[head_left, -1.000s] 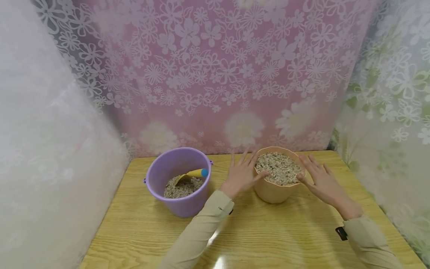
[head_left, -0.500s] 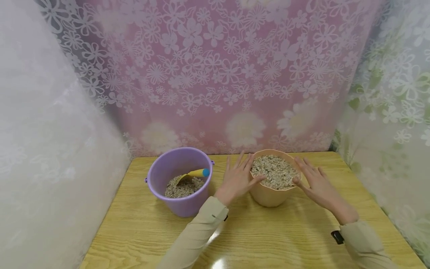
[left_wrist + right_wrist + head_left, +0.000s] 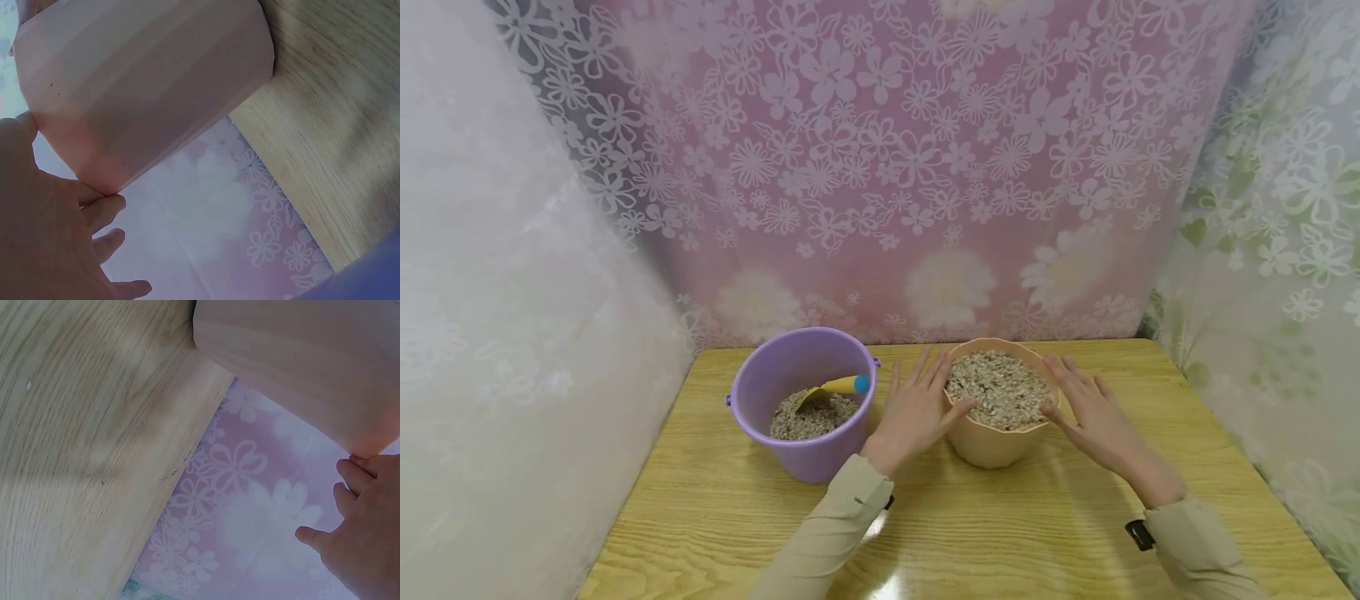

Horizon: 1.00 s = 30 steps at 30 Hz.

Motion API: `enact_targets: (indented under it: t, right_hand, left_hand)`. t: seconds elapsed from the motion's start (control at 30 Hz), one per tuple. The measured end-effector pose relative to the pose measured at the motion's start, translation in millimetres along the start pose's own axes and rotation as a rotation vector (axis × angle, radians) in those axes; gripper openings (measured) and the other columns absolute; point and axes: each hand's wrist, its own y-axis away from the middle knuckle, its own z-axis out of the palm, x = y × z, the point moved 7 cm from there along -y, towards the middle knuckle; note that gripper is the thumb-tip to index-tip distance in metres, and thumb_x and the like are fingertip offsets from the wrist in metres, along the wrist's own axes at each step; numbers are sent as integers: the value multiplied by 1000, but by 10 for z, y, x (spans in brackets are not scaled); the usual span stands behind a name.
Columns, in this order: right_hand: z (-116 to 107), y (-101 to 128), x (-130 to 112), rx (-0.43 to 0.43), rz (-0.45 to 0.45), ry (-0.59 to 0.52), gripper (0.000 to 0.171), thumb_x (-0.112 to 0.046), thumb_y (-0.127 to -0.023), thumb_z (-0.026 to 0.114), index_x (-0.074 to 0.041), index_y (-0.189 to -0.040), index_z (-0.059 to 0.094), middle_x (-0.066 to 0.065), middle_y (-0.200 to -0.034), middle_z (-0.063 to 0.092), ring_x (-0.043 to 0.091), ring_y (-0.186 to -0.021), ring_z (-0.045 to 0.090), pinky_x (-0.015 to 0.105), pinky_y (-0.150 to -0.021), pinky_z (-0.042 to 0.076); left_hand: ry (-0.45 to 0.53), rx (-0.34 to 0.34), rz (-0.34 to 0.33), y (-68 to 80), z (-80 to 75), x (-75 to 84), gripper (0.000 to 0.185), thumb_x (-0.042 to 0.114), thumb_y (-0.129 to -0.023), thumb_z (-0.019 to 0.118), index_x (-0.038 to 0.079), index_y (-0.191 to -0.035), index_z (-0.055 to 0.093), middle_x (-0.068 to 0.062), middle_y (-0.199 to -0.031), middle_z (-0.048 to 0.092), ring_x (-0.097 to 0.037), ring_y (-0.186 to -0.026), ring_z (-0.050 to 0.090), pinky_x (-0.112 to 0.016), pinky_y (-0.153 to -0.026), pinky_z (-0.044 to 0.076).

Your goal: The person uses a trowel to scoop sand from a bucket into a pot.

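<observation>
A peach faceted pot [image 3: 991, 450], filled nearly to its rim with pale grainy gravel [image 3: 1000, 390], stands upright on the wooden table. My left hand [image 3: 913, 417] touches the left side of its rim, thumb at the near edge, other fingers straight and spread. On the opposite side my right hand [image 3: 1093, 425] rests against the rim in the same way, fingers extended. The left wrist view shows the fingertips [image 3: 112, 203] at the rim of the tilted-looking pot wall [image 3: 144, 94]. In the right wrist view, fingers [image 3: 356, 478] also meet the rim.
Left of the pot stands a purple bucket [image 3: 820, 462] with gravel [image 3: 805, 421] at its bottom. A yellow scoop [image 3: 838, 386] with a blue handle end lies in it. Behind the table [image 3: 1000, 533] hangs a pink floral curtain [image 3: 880, 208]; pale sheets flank both sides.
The pot has slid left and slightly towards me, both hands moving along with it at its rim. The purple bucket and its scoop stay in place.
</observation>
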Motion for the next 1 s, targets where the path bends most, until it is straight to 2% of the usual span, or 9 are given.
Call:
enact_targets:
  t: [0.3,0.6,0.73,0.87,1.0]
  right_hand:
    - [63,-6,-116,4,-6,-11,76,-39,-105,54,-22,-164,9,21,-166,17,41,-153,14,68,-117,5]
    - [117,-31,-210,19,-21,-9,77,-41,-104,55,-22,-164,10,21,-166,19,44,-152,18,68,-117,8]
    - [153,-35,-240,29,-24,-10,77,-42,-104,54,-21,-164,10,22,-165,20,43,-152,18,68,-117,9]
    - [173,-31,-257,23,-23,-17,78,-43,-104,54,-20,-164,10,22,-165,19,42,-152,16,69,-116,9]
    - [152,-43,-254,-8,-37,-33,84,-44,-101,60,-21,-164,9,22,-166,17,44,-152,16,71,-114,10]
  left_hand:
    - [29,15,-5,130,-40,-74,81,68,-102,33,18,-163,18,2,-168,19,-19,-156,5,-61,-121,9]
    - [38,0,-7,217,-68,-137,81,68,-102,31,15,-163,17,0,-168,14,-19,-156,1,-57,-121,-4]
    - [76,0,2,254,-86,-161,81,65,-103,35,12,-162,19,-3,-168,16,-21,-156,2,-52,-122,-7]
    - [132,-11,-1,284,-88,-185,81,63,-104,37,11,-162,17,-4,-168,15,-22,-156,2,-47,-124,-3]
    - [157,14,-3,300,-95,-187,80,61,-104,39,11,-162,17,-6,-168,16,-25,-156,6,-48,-124,3]
